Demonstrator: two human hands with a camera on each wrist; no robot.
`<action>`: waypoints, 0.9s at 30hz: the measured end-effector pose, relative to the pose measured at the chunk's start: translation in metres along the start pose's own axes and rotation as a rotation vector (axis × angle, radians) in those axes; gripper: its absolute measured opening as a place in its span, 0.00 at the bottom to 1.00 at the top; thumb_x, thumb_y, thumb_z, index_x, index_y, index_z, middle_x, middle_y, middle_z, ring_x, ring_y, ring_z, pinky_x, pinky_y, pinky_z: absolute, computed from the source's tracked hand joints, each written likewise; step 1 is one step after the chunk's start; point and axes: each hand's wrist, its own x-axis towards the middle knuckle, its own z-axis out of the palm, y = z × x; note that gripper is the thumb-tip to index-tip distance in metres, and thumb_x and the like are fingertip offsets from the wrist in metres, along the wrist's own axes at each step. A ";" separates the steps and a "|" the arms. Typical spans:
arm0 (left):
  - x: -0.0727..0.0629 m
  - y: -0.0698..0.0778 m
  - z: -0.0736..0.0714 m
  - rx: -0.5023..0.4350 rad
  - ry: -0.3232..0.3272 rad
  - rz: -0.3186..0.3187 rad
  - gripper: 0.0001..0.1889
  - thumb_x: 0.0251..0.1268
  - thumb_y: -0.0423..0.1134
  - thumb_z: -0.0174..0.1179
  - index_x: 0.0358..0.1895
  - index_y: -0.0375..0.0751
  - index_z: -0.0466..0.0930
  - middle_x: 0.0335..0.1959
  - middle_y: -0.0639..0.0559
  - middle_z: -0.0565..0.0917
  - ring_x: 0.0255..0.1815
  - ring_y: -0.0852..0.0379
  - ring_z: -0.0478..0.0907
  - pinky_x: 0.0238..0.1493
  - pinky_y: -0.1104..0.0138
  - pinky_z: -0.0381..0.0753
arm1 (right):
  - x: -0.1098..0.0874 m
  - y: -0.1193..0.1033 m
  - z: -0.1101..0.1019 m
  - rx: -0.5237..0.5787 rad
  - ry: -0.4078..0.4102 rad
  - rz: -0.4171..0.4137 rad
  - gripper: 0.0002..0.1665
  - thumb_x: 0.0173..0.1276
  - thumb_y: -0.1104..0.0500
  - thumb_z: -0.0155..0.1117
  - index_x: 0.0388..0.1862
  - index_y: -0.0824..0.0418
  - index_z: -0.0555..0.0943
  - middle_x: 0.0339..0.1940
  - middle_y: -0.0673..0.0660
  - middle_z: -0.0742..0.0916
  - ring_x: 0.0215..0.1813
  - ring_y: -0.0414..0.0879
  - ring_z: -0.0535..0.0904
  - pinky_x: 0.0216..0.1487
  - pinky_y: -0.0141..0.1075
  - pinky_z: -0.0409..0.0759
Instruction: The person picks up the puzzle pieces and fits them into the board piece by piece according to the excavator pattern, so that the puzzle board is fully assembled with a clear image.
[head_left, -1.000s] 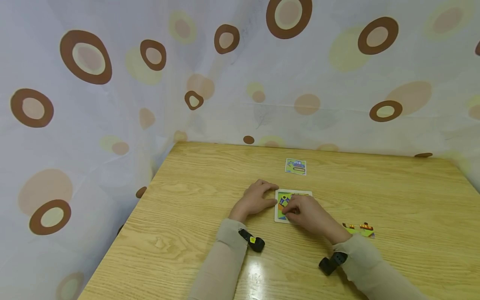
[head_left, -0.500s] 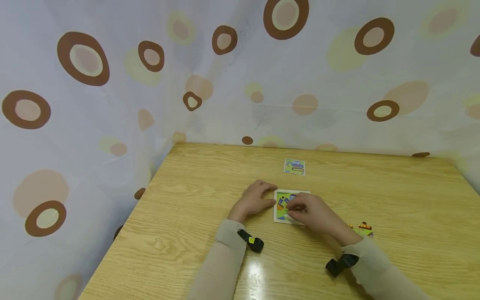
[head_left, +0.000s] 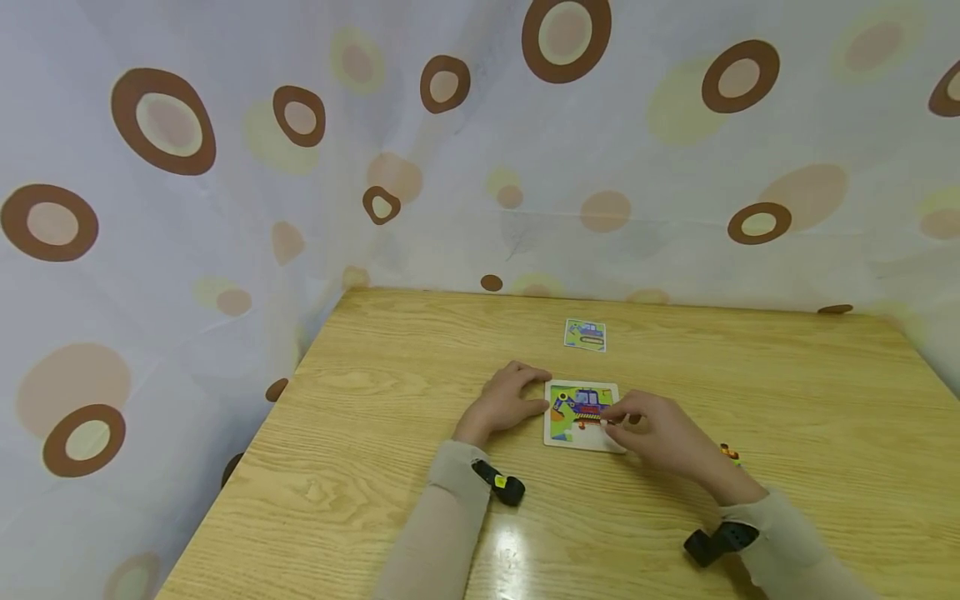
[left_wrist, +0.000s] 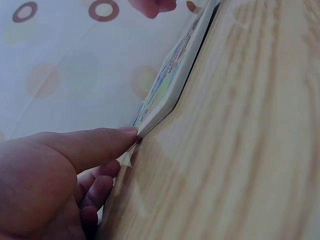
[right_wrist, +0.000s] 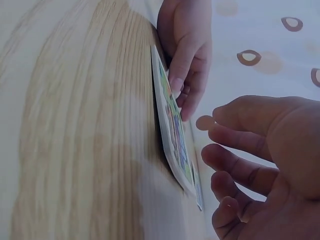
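Note:
A small jigsaw puzzle [head_left: 573, 402] with a white border lies on the table, showing a blue excavator on green. Its lower right part shows plain white. My left hand [head_left: 506, 400] lies at the puzzle's left edge, and in the left wrist view its thumb [left_wrist: 107, 142] touches the corner of the board. Over the puzzle's right edge hovers my right hand [head_left: 663, 433], fingers loosely bent. From the right wrist view, nothing sits between its thumb and fingertips [right_wrist: 215, 132], which are apart from the board. Loose puzzle pieces [head_left: 730, 454] lie to the right, partly hidden behind the right forearm.
Behind the puzzle, a small picture card [head_left: 585, 335] with the same excavator lies flat on the wooden table [head_left: 375, 400]. A white curtain [head_left: 480, 242] with brown rings hangs along the back and left. Dark cameras are strapped to both wrists.
My right hand has moved right from the middle of the puzzle to its right edge, uncovering the excavator. Its forearm now covers more of the loose pieces. The left hand stays in place.

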 end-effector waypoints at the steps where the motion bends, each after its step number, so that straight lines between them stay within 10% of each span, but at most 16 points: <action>1: 0.000 0.000 0.000 0.000 0.000 0.000 0.25 0.69 0.46 0.63 0.67 0.52 0.75 0.61 0.52 0.73 0.62 0.51 0.68 0.65 0.56 0.64 | -0.002 0.000 -0.002 -0.003 0.001 0.003 0.09 0.69 0.60 0.67 0.46 0.57 0.88 0.38 0.44 0.84 0.40 0.41 0.77 0.41 0.40 0.78; 27: 0.002 -0.002 0.002 -0.002 -0.001 -0.006 0.24 0.69 0.47 0.63 0.67 0.53 0.75 0.61 0.52 0.73 0.62 0.51 0.68 0.64 0.56 0.64 | -0.044 0.035 -0.036 -0.096 -0.048 0.037 0.23 0.61 0.57 0.75 0.54 0.62 0.83 0.44 0.50 0.83 0.43 0.46 0.77 0.40 0.40 0.79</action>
